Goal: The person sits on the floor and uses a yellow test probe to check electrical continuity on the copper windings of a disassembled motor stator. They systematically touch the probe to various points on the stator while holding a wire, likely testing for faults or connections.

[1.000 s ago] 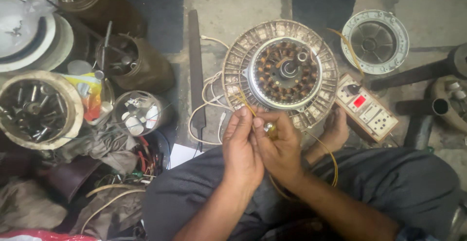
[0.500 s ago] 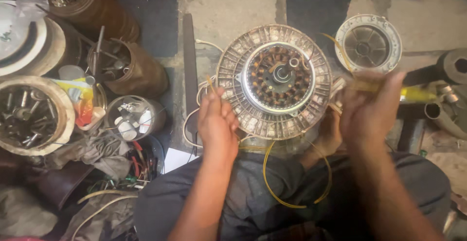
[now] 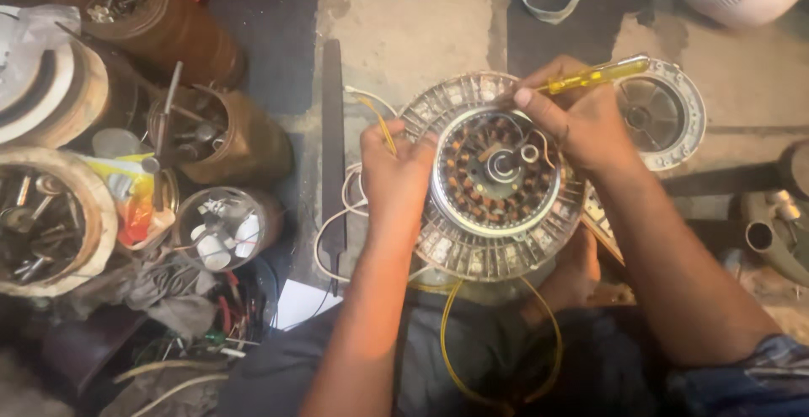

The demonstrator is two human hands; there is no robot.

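My left hand (image 3: 396,164) is pinching a yellow wire (image 3: 381,126) at the motor stator (image 3: 493,177). Right hand (image 3: 581,118) is clamped around a yellow screwdriver (image 3: 598,74) over its top edge.

Crumpled yellow-orange plastic packet (image 3: 135,206), left, among tins

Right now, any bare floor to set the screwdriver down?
Bare concrete lies between the flat black bar and the motor, up to the dark mat. The left side is crowded with tins and wire scraps.
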